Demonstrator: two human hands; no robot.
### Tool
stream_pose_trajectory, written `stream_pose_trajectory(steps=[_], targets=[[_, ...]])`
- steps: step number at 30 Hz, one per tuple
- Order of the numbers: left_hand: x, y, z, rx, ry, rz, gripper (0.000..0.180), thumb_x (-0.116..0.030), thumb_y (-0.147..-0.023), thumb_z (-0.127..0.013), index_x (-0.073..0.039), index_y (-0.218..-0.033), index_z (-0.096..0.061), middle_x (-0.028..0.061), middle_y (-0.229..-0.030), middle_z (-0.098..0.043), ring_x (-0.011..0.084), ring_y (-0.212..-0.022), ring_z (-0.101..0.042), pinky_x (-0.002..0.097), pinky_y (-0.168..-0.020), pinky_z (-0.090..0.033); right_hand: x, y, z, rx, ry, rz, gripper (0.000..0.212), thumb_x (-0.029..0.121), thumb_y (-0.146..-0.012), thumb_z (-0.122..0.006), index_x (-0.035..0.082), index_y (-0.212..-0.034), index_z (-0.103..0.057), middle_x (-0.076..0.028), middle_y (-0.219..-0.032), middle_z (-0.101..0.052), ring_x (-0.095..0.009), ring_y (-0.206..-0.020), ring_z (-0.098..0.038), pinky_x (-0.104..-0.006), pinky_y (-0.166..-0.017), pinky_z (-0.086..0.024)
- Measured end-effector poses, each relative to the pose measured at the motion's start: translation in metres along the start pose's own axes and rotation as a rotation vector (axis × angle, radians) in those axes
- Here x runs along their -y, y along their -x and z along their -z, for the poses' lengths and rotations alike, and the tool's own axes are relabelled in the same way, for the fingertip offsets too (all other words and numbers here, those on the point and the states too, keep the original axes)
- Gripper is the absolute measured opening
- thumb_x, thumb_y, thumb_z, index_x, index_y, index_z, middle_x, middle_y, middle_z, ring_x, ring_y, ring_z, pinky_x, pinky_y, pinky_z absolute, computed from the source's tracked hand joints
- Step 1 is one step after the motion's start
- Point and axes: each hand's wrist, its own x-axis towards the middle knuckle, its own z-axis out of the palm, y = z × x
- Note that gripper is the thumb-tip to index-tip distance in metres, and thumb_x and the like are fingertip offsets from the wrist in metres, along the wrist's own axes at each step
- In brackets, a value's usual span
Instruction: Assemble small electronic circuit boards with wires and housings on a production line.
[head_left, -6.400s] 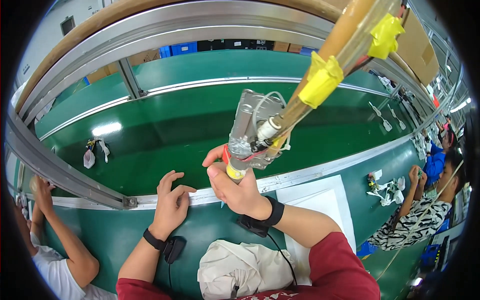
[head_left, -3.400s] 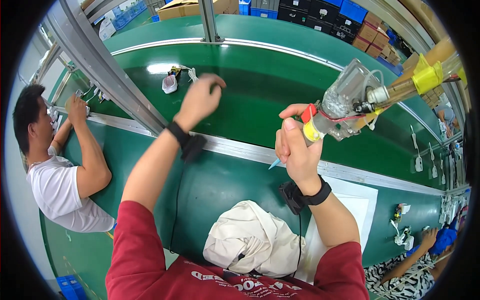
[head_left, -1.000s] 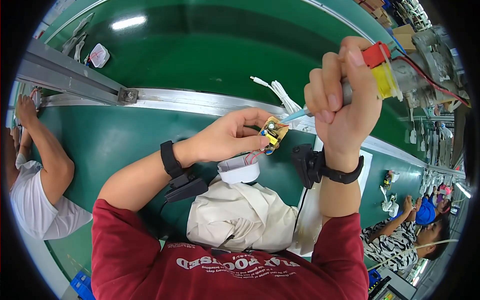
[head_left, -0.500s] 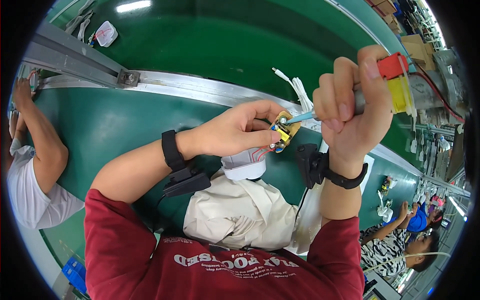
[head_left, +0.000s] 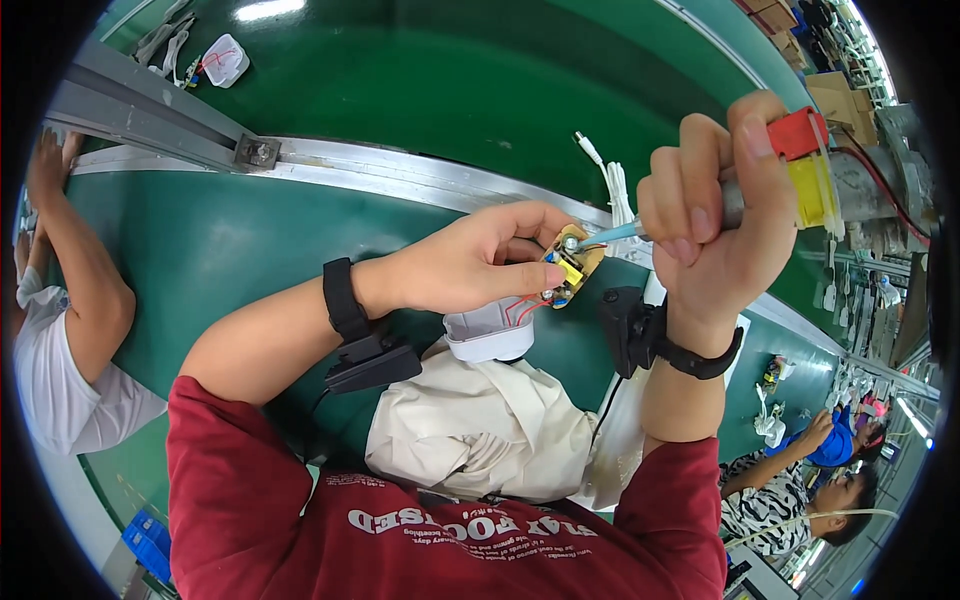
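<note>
My left hand pinches a small circuit board between thumb and fingers. The board carries a yellow transformer and round metal-topped parts. Red wires run from it into an open white plastic housing, just below my left fingers. My right hand is wrapped around a thick grey tube-shaped tool with yellow tape, a red switch-like piece and a light-blue tapered nozzle. The nozzle's tip meets the upper part of the board, by a round component. What the tool dispenses, if anything, cannot be made out.
A coiled white cable lies by the metal rail beyond the board. Off-white cloth is bunched before me. Another open white housing sits far left. Co-workers sit at left and right.
The right hand and tool have shifted slightly right, the nozzle staying at the board's upper part. The left hand holds the board almost unmoved.
</note>
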Motion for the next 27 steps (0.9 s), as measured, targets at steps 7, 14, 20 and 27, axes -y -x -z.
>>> stream_pose_trajectory(steps=[7,14,20,27], targets=[[0.002,0.000,0.001,0.012,-0.001,-0.001,0.034,-0.009,-0.094,-0.058,0.000,-0.125,-0.046,0.0046,-0.106,-0.057,0.0101,-0.091,-0.058,0.0249,-0.080,-0.050,-0.001,0.002,-0.001,-0.011,-0.014,0.016,0.017,0.024,-0.099,-0.039,0.007,-0.097,-0.044,0.001,-0.050,-0.033,-0.007,-0.035,-0.026,-0.0222,-0.033,-0.020],[-0.010,-0.001,0.003,0.018,-0.011,0.173,0.043,-0.006,-0.091,-0.059,0.001,-0.131,-0.044,0.0073,-0.109,-0.058,0.0116,-0.093,-0.061,0.0262,-0.081,-0.052,0.016,0.001,-0.004,-0.076,-0.018,-0.008,0.033,0.029,-0.101,-0.036,0.003,-0.120,-0.045,0.002,-0.052,-0.034,-0.006,-0.037,-0.026,-0.0219,-0.034,-0.023],[-0.026,0.001,0.017,0.110,0.235,0.262,0.055,-0.001,-0.087,-0.059,-0.003,-0.138,-0.038,0.0088,-0.114,-0.058,0.0180,-0.098,-0.063,0.0291,-0.086,-0.052,0.033,0.007,-0.008,-0.063,-0.053,-0.002,0.033,0.030,-0.101,-0.037,0.003,-0.118,-0.046,0.002,-0.052,-0.033,-0.006,-0.037,-0.026,-0.0219,-0.034,-0.022],[-0.070,-0.028,0.029,0.077,0.094,-0.013,0.057,0.000,-0.087,-0.058,-0.006,-0.141,-0.038,0.0079,-0.107,-0.058,0.0177,-0.094,-0.065,0.0300,-0.083,-0.055,0.032,0.006,-0.017,-0.094,0.019,0.020,0.030,0.028,-0.101,-0.040,0.002,-0.114,-0.047,0.002,-0.051,-0.033,-0.006,-0.036,-0.026,-0.0223,-0.034,-0.022]])
